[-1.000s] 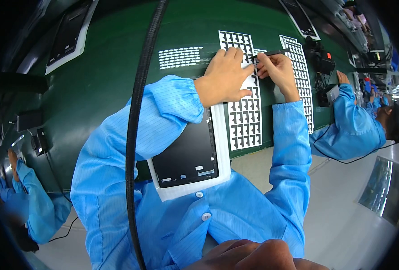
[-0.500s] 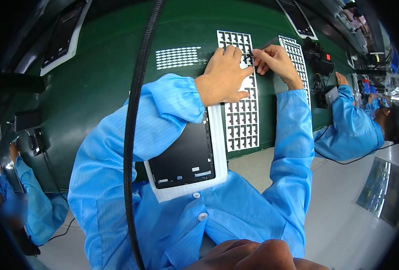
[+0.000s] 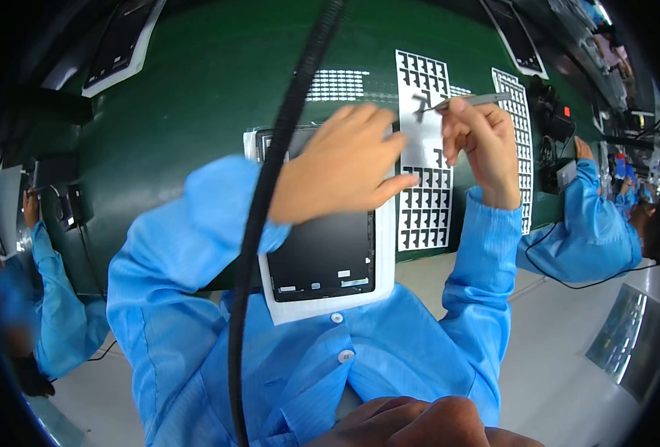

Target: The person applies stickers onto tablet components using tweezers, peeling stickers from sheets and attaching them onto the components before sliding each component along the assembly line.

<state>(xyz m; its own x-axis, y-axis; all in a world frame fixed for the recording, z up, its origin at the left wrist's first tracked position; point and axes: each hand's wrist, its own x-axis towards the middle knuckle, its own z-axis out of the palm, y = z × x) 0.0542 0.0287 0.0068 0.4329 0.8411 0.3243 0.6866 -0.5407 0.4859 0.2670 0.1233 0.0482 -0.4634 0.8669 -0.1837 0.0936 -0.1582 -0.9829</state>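
"Where do the tweezers [image 3: 485, 99] point?"

"Left. They're thin and gray, nearly flat across the frame, right of the top middle. The tip is by a blurry black bit [image 3: 421, 105] over the tall white sheet [image 3: 419, 141]. The right hand [image 3: 480, 141] pinches them."

"The left hand [image 3: 341, 165]?"

"Open, thumb out, above one smooth black panel [image 3: 319, 257]."

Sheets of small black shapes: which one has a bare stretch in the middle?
The near sheet, between the left hand and right hand: plain white separates its upper and lower rows. The overlapping sheets to its right show close-set rows wherever visible.
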